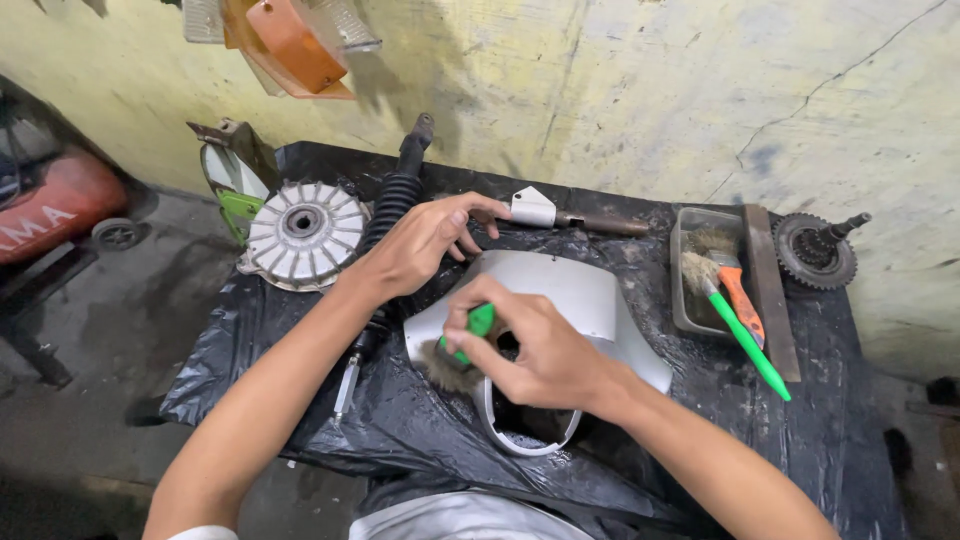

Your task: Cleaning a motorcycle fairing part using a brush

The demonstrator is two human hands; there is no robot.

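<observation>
A silver-grey plastic cover panel [585, 295] with a round opening lies on black plastic sheeting. My right hand [535, 345] grips a green-handled brush [478, 325], its bristles pressed on the panel's left edge. My left hand [425, 240] rests on the panel's upper left corner, fingers curled over its rim, holding it steady.
A finned round metal part [303, 232] and a black spring shock absorber [392, 195] lie at the left. A small tray [690, 270] at the right holds two more brushes. A gear on a shaft [817, 250] sits far right. A cracked wall stands behind.
</observation>
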